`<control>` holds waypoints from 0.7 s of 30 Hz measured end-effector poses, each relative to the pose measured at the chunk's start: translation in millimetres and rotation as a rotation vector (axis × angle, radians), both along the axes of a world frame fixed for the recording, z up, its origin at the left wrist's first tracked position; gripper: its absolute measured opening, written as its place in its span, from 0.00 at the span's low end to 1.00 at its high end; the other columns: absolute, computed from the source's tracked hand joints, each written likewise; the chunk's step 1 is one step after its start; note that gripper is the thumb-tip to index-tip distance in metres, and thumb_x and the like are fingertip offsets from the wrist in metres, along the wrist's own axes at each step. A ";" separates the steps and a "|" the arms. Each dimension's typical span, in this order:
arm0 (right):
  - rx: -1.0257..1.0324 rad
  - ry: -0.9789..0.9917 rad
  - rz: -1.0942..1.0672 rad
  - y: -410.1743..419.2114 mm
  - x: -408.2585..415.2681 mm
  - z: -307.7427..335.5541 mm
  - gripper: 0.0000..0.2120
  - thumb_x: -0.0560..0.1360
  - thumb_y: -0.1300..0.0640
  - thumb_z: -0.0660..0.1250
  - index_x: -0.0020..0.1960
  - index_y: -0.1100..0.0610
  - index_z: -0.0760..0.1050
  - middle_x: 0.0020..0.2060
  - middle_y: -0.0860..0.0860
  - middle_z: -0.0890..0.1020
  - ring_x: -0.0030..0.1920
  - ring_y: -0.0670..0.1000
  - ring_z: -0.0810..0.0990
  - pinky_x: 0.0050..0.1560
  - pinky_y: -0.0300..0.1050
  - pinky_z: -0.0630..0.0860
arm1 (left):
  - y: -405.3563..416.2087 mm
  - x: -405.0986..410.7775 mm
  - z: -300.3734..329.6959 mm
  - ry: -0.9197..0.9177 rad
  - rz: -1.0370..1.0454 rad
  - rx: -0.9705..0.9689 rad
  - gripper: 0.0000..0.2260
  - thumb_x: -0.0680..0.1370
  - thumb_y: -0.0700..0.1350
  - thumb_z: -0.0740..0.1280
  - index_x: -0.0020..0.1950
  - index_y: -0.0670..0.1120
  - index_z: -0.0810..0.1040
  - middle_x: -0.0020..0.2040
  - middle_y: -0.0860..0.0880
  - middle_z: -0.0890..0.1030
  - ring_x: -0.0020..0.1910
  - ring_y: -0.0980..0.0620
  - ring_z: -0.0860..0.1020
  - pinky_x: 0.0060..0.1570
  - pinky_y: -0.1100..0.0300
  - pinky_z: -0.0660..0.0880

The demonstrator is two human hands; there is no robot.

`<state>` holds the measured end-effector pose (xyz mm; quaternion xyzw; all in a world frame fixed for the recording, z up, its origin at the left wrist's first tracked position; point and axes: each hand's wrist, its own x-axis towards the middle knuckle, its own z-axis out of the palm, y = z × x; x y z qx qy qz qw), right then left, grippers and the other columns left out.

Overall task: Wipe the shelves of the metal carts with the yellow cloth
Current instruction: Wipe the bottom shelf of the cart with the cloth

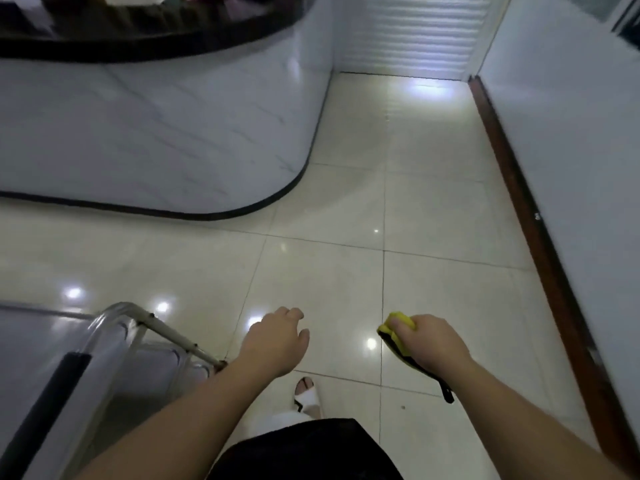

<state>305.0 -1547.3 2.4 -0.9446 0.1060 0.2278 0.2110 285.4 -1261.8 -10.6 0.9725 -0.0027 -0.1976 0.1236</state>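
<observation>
One metal cart (pixel 114 327) at lower left. Right of it, two hands: left hand (pixel 277 341) loosely curled, empty; right hand (pixel 429 341) gripping one yellow cloth (pixel 394 336).

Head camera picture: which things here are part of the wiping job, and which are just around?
Part of the job:
- yellow cloth, gripped in the right hand
- metal cart, lower left
- left hand, holding nothing

Just around:
- curved counter
- tiled floor
- white sandal
</observation>
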 end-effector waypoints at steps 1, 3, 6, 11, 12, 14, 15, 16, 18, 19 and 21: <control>-0.007 -0.001 0.035 7.3 24.5 -1.7 0.29 0.80 0.35 0.56 0.38 0.57 0.79 0.34 0.51 0.82 0.36 0.51 0.80 0.38 0.47 0.74 | 6.2 14.6 -3.0 0.002 0.042 -0.006 0.21 0.85 0.57 0.57 0.76 0.52 0.70 0.71 0.51 0.74 0.66 0.47 0.75 0.62 0.52 0.74; -0.027 0.001 0.095 22.8 73.4 -5.1 0.29 0.80 0.34 0.56 0.38 0.57 0.79 0.33 0.51 0.82 0.36 0.51 0.80 0.38 0.47 0.75 | 19.3 49.8 -9.5 -0.006 0.107 -0.011 0.21 0.84 0.56 0.57 0.76 0.52 0.70 0.71 0.50 0.75 0.66 0.47 0.76 0.61 0.52 0.74; -0.053 0.014 0.155 47.5 144.9 -5.2 0.29 0.79 0.34 0.56 0.39 0.56 0.79 0.34 0.51 0.82 0.36 0.51 0.80 0.41 0.47 0.77 | 43.1 113.6 -13.8 -0.014 0.200 -0.033 0.20 0.84 0.56 0.57 0.75 0.52 0.71 0.70 0.50 0.75 0.66 0.46 0.75 0.62 0.51 0.74; -0.065 0.002 0.180 88.0 260.6 2.0 0.27 0.79 0.33 0.57 0.39 0.55 0.78 0.35 0.52 0.81 0.38 0.51 0.79 0.42 0.48 0.77 | 83.7 225.6 -5.0 -0.024 0.219 -0.021 0.20 0.84 0.56 0.57 0.75 0.52 0.70 0.72 0.50 0.74 0.66 0.46 0.75 0.63 0.50 0.73; -0.062 -0.007 0.181 95.9 281.5 2.6 0.27 0.79 0.33 0.57 0.39 0.54 0.77 0.35 0.51 0.81 0.38 0.51 0.79 0.41 0.48 0.76 | 91.2 245.5 -2.8 -0.024 0.214 -0.004 0.21 0.85 0.56 0.57 0.76 0.52 0.70 0.72 0.50 0.74 0.67 0.46 0.75 0.63 0.50 0.73; -0.047 -0.025 0.201 111.2 322.5 1.4 0.26 0.80 0.34 0.57 0.38 0.54 0.76 0.35 0.51 0.80 0.37 0.50 0.79 0.38 0.47 0.74 | 106.2 283.1 0.0 -0.024 0.230 0.016 0.21 0.84 0.56 0.57 0.76 0.52 0.69 0.72 0.49 0.74 0.66 0.45 0.75 0.63 0.50 0.73; -0.043 -0.030 0.219 117.8 338.4 0.6 0.26 0.80 0.34 0.57 0.38 0.54 0.76 0.34 0.51 0.80 0.37 0.50 0.78 0.38 0.47 0.73 | 112.2 296.2 1.9 -0.025 0.238 0.021 0.21 0.84 0.56 0.57 0.76 0.52 0.69 0.72 0.49 0.74 0.66 0.45 0.75 0.63 0.49 0.73; -0.044 -0.028 0.241 125.5 359.9 -1.4 0.27 0.80 0.33 0.57 0.38 0.54 0.76 0.34 0.51 0.80 0.37 0.50 0.78 0.38 0.48 0.73 | 119.8 313.0 2.7 -0.023 0.250 0.021 0.21 0.84 0.56 0.57 0.76 0.52 0.69 0.72 0.50 0.74 0.66 0.45 0.75 0.64 0.49 0.73; -0.051 -0.019 0.282 142.5 404.2 -5.7 0.27 0.80 0.33 0.56 0.38 0.53 0.75 0.35 0.51 0.80 0.38 0.51 0.78 0.38 0.48 0.74 | 135.8 345.2 0.5 -0.024 0.281 0.015 0.21 0.84 0.56 0.57 0.76 0.52 0.69 0.72 0.50 0.74 0.66 0.46 0.75 0.64 0.49 0.73; -0.049 -0.020 0.306 151.7 427.3 -7.9 0.27 0.80 0.33 0.56 0.38 0.53 0.75 0.35 0.51 0.80 0.38 0.51 0.78 0.38 0.48 0.73 | 144.4 360.6 -0.9 -0.026 0.303 0.012 0.21 0.84 0.56 0.57 0.76 0.52 0.69 0.72 0.50 0.74 0.66 0.46 0.75 0.64 0.48 0.74; -0.042 -0.022 0.362 173.9 474.7 -12.3 0.28 0.81 0.33 0.56 0.39 0.55 0.76 0.34 0.51 0.80 0.37 0.50 0.78 0.36 0.48 0.71 | 163.3 389.7 -5.3 -0.023 0.357 0.017 0.21 0.84 0.56 0.57 0.76 0.52 0.69 0.72 0.50 0.74 0.66 0.46 0.75 0.64 0.49 0.74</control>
